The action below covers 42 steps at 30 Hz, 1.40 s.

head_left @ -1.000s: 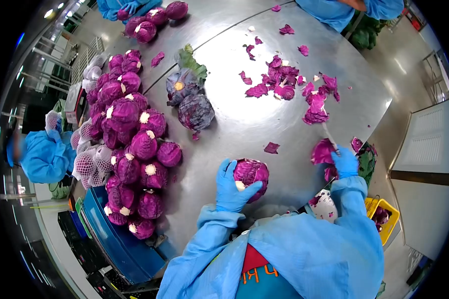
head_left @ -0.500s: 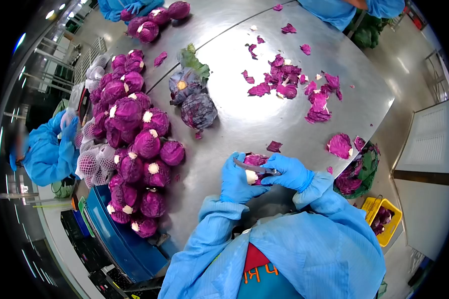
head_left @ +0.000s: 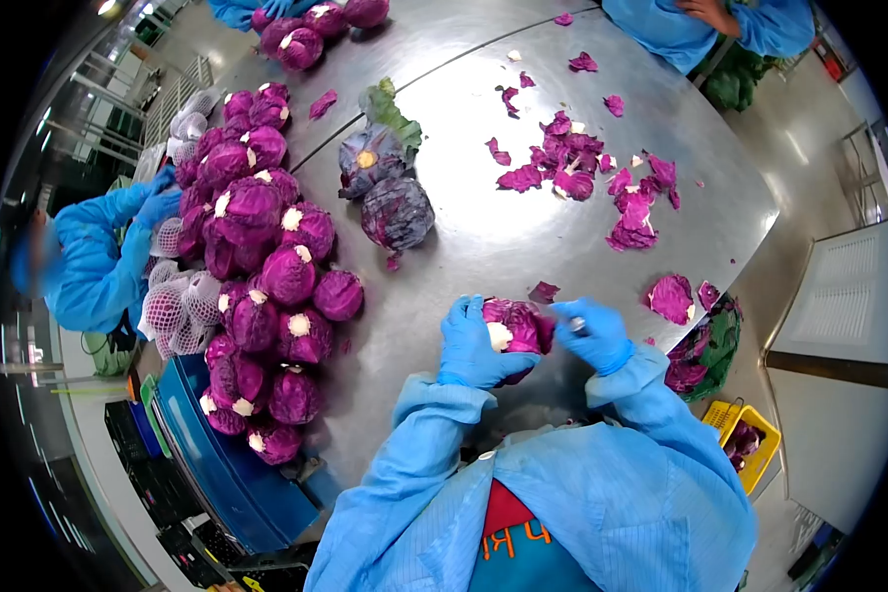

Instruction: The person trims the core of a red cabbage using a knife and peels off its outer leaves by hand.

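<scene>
Near the front edge of the metal table, my left hand [head_left: 471, 347], in a blue glove, is wrapped round the left side of a red cabbage [head_left: 519, 327] with its pale cut stem showing. Just to the right of this cabbage, my right hand [head_left: 594, 335], also gloved, is closed round a knife [head_left: 576, 323], of which only a small metal part shows. A loose purple leaf piece [head_left: 544, 292] lies just beyond the cabbage. Two darker, untrimmed cabbages [head_left: 397, 213] sit farther back.
Many trimmed cabbages [head_left: 248, 211] are piled at the left, beside net bags [head_left: 181, 308] and a co-worker [head_left: 94, 259]. Cut leaves [head_left: 568, 155] lie on the table [head_left: 483, 242]. A blue bin [head_left: 229, 464] stands at lower left, a yellow crate [head_left: 766, 446] at lower right. Other people stand at the far side.
My right hand came from the loose leaves at the right to the cabbage with the knife, then drew slightly right. The left hand stays round the cabbage. The co-worker's hands moved to the pile.
</scene>
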Motion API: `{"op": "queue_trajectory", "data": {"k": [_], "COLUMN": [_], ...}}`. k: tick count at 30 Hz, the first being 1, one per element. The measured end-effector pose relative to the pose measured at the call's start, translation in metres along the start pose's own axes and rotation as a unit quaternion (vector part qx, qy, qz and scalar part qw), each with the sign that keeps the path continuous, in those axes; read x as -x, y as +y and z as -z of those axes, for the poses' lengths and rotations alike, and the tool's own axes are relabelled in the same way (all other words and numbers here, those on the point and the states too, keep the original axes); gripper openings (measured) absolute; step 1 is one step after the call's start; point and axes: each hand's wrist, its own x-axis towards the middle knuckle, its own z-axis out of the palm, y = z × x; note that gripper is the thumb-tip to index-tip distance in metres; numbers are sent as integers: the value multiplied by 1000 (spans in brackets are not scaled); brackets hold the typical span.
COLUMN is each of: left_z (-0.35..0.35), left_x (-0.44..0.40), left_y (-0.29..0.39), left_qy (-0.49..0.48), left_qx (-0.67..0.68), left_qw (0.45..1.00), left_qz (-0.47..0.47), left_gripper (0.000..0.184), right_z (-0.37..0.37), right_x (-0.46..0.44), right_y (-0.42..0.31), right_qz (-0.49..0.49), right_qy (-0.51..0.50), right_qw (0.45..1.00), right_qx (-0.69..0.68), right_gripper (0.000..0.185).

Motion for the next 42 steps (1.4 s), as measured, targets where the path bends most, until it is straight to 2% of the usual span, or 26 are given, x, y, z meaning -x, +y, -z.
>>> {"op": "queue_trajectory", "data": {"k": [2,6,7,10,13,14,16,18,19,20,23,26,29,33,36,37,40,41,42], "left_z": [3,4,5,3,3,4,1,0,2,4,12,5,0,-2,1,3,2,-3,-5], "left_x": [0,2,2,13,36,44,53,60,64,66,72,87,83,75,69,66,65,68,72], "left_y": [-7,-11,-10,-28,-49,-55,-67,-75,-74,-75,-85,-87,-62,-58,-59,-58,-55,-56,-51], "left_qy": [-19,-37,-33,-13,0,4,12,22,10,-2,-52,-19,16,-21,-60,-84,-94,-74,-36], "left_qx": [29,67,72,92,119,117,177,207,225,207,117,304,326,276,355,373,315,238,228], "left_qw": [999,997,997,994,989,989,977,968,965,968,977,949,939,956,932,923,944,968,973], "left_qz": [5,3,0,-58,-87,-94,-115,-142,-133,-142,-169,-82,109,100,39,30,-30,-34,-7], "left_gripper": [113,116,116,115,117,117,117,117,118,119,125,126,126,123,124,132,139,145,144], "right_z": [-10,-9,-10,-2,13,15,23,4,-5,-12,-43,-31,-39,-23,3,9,28,39,50], "right_x": [14,14,17,16,14,16,-2,6,2,-4,-16,-31,-27,-30,-41,-42,-43,-43,-43], "right_y": [30,21,37,69,97,90,27,14,-9,-29,-19,-26,-13,0,-4,1,32,40,48], "right_qz": [-67,-193,-244,-242,-204,-199,-187,-171,-181,-190,-178,-201,-180,-75,-73,-80,-86,-140,-194], "right_qy": [95,222,205,323,342,329,304,124,49,-26,-253,-318,-310,-335,-424,-432,-346,-289,-229], "right_qw": [988,925,924,905,917,923,934,973,975,972,932,896,912,927,898,894,931,942,948], "right_qx": [-98,-241,-214,-136,17,9,-7,-96,-118,-138,-186,-234,-198,-154,-88,-89,-80,-93,-106], "right_gripper": [13,5,6,10,26,31,43,56,57,59,63,57,58,52,44,36,34,34,34]}}
